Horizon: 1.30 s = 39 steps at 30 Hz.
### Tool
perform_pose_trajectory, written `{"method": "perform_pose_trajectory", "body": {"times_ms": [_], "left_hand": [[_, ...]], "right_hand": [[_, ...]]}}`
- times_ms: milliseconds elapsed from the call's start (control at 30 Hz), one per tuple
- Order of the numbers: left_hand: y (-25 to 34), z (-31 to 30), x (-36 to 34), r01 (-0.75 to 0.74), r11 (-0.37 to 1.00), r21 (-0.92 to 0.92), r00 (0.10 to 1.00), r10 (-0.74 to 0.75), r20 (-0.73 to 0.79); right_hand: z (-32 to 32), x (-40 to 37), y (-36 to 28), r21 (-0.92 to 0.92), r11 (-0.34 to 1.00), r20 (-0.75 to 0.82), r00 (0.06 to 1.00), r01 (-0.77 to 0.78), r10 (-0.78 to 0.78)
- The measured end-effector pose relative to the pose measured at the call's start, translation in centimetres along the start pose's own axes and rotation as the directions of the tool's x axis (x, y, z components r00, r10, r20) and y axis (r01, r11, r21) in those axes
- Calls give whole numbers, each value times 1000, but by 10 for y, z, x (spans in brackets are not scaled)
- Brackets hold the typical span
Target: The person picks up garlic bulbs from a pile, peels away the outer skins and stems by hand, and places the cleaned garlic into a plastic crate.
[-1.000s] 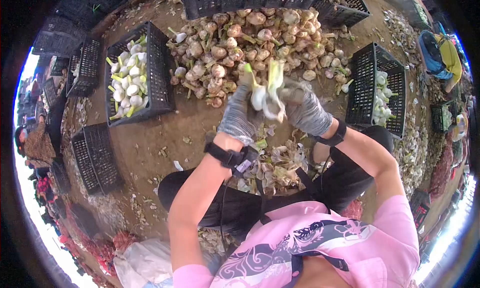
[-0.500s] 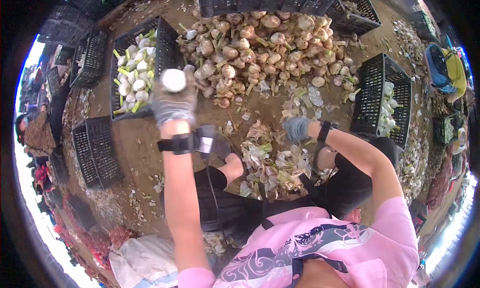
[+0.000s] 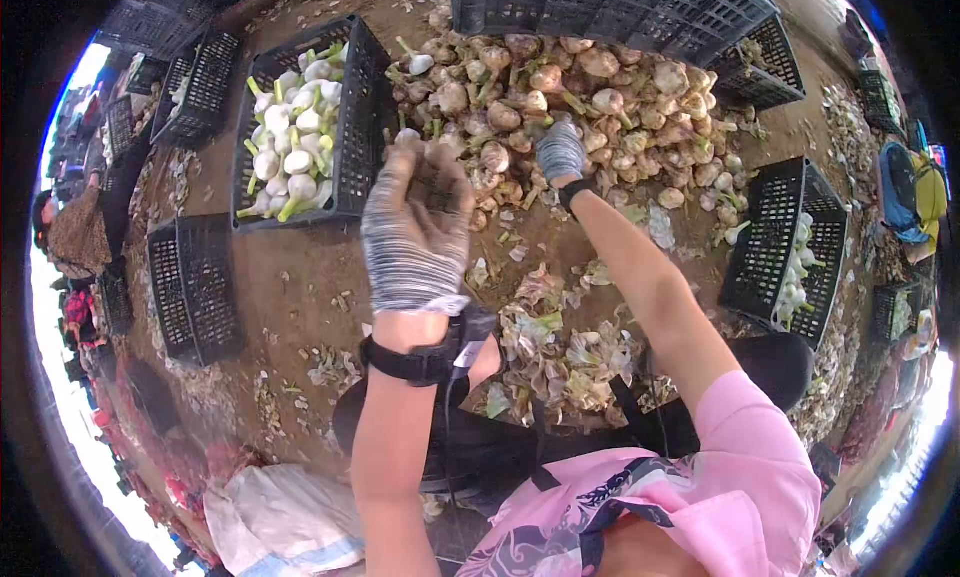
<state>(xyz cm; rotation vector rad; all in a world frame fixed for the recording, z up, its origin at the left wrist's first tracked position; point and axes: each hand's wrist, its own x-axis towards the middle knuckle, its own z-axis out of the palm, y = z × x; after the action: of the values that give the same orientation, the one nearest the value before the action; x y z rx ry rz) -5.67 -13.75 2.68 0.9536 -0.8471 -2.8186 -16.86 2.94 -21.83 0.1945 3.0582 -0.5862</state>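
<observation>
My left hand (image 3: 420,212), in a striped, soiled glove, is palm up with its fingers loosely curled and apart, nothing held in it. It hovers beside a black crate (image 3: 375,127) filled with cleaned white garlic bulbs (image 3: 298,162). My right hand (image 3: 561,152), also gloved, reaches down onto a heap of uncleaned brown garlic bulbs (image 3: 610,102). Its fingertips touch the bulbs at the near side of the heap, but how they are closed is hidden.
Another black crate (image 3: 765,232) at the right holds some white bulbs. A large black crate (image 3: 610,17) stands behind the heap. Peeled skins (image 3: 570,362) litter the floor between my feet. At the left is a black crate (image 3: 195,292); a white sack (image 3: 285,522) lies lower left.
The white garlic bulb that my left hand held has left it, and that hand has turned palm up and shifted right. My right hand has moved up from near my knee to the heap.
</observation>
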Motion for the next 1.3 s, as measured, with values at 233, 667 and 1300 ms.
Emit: {"method": "perform_pose_trajectory", "body": {"times_ms": [233,667,1300], "left_hand": [[-23,-15,4,71,993,98,991,-81,102],[-82,0,-28,-431,706,562,740,-80,668],[-91,13,-41,-465,279,840,884,100,456]], "right_hand": [[29,7,53,870,-235,475,865,-434,161],[-238,-110,36,298,565,3,591,770,-807],[-255,-161,37,840,529,297,919,-122,-260]]}}
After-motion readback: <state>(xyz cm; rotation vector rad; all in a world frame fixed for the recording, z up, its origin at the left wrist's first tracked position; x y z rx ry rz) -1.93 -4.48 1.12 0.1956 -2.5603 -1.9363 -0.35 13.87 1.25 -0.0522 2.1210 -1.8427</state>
